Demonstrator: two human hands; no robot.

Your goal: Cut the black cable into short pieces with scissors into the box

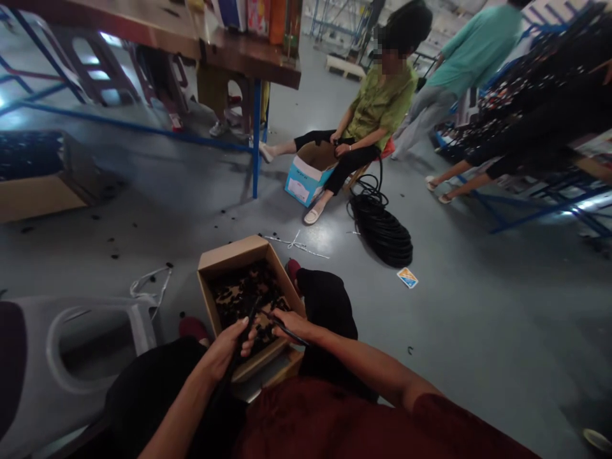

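Gripping a length of black tubing (249, 325), my left hand (224, 349) is clenched around it, fingers wrapped tight, just above the rim of a cardboard box (229, 252). My right hand (291, 324) is closed on a thin black strip (302, 341) that points across the box. Both hands are over the box, which stands between my legs, filled with small black pieces (243, 296). Farther off, a coil of black tubing (380, 229) lies on the grey floor (468, 319) beside a seated co-worker (382, 105).
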